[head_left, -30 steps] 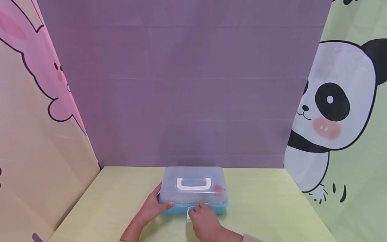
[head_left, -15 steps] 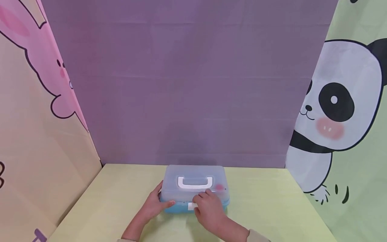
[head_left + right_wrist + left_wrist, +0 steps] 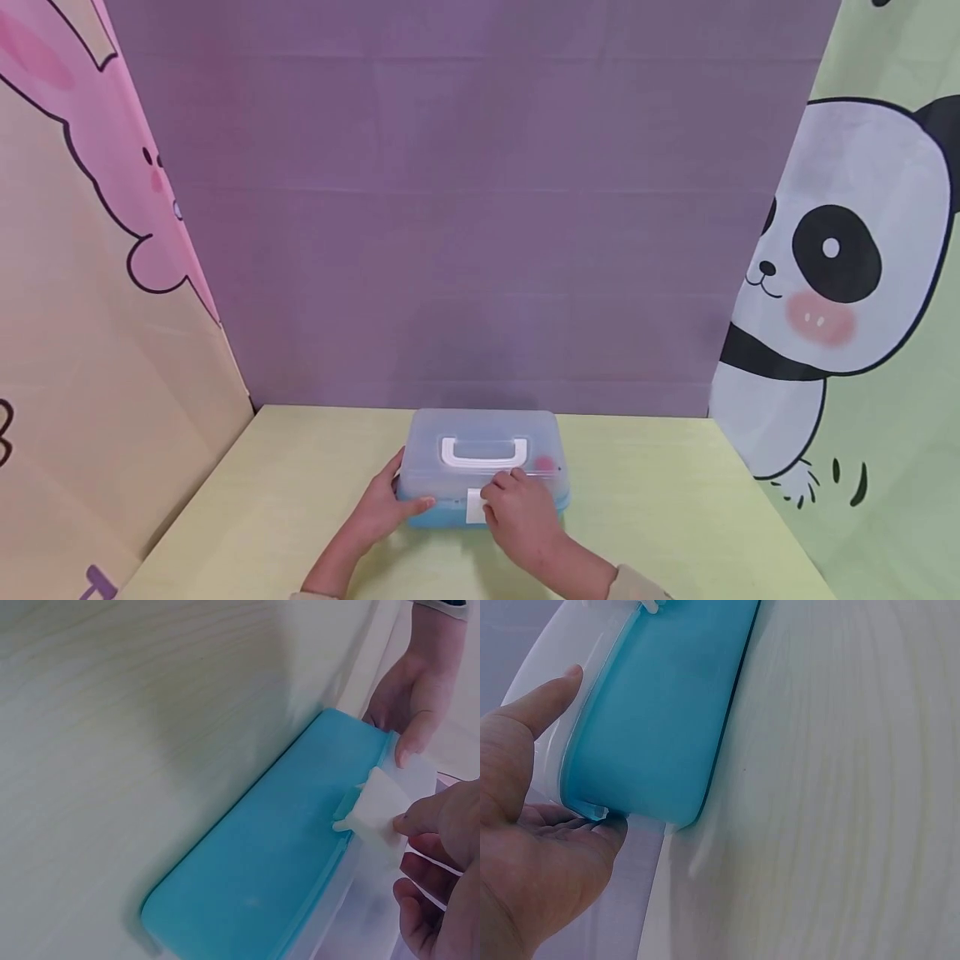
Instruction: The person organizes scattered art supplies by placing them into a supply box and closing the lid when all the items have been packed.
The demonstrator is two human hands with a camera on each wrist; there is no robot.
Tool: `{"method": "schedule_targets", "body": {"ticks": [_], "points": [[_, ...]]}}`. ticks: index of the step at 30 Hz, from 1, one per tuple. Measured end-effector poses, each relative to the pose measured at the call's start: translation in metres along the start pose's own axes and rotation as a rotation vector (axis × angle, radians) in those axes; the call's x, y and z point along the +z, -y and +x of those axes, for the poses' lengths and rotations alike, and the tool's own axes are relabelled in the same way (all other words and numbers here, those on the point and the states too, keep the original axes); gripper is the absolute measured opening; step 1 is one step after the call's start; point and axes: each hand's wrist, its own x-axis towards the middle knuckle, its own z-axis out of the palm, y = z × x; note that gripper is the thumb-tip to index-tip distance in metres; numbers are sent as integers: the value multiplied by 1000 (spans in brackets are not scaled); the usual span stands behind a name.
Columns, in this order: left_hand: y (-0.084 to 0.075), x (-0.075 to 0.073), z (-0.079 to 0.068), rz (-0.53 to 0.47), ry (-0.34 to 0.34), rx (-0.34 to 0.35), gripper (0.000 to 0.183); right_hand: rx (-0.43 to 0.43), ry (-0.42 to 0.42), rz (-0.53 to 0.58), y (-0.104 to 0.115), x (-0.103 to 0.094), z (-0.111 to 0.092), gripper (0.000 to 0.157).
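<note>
A plastic storage box (image 3: 427, 518) with a light blue base and a translucent lid (image 3: 480, 423) stands on the table, lid down. My left hand (image 3: 378, 510) grips its left end; in the left wrist view the thumb (image 3: 551, 701) lies along the lid's side and the other fingers are partly hidden round the end. At the front middle is a white latch (image 3: 475, 506), its flap standing up across the lid's rim. My right hand (image 3: 523, 518) has the flap between thumb and fingers, as the right wrist view shows with the thumb on the latch (image 3: 375, 806).
A white carrying handle (image 3: 483, 462) lies on the lid. Something red (image 3: 544, 463) shows dimly through the lid's right side. The pale yellow table (image 3: 660, 508) meets a purple backdrop (image 3: 480, 208), with a panda-printed panel (image 3: 892, 400) at the right.
The latch flap has swung from hanging down, through sticking outward, to upright against the lid. My right hand has risen with it. The left hand stays on the box; the view has shifted slightly.
</note>
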Motion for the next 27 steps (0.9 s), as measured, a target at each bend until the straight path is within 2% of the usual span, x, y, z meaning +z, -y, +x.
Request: {"method": "schedule_targets", "body": {"ticks": [5, 12, 22, 27], "points": [[-3, 0, -1, -13, 7, 7, 99, -44, 0, -62, 1, 2, -2, 15], [-2, -1, -2, -21, 9, 20, 98, -77, -46, -96, 2, 10, -7, 19], [-2, -1, 0, 7, 8, -2, 99, -102, 31, -158, 2, 16, -11, 30], [-4, -1, -3, 13, 5, -11, 99, -133, 40, -208, 3, 18, -13, 33]]}}
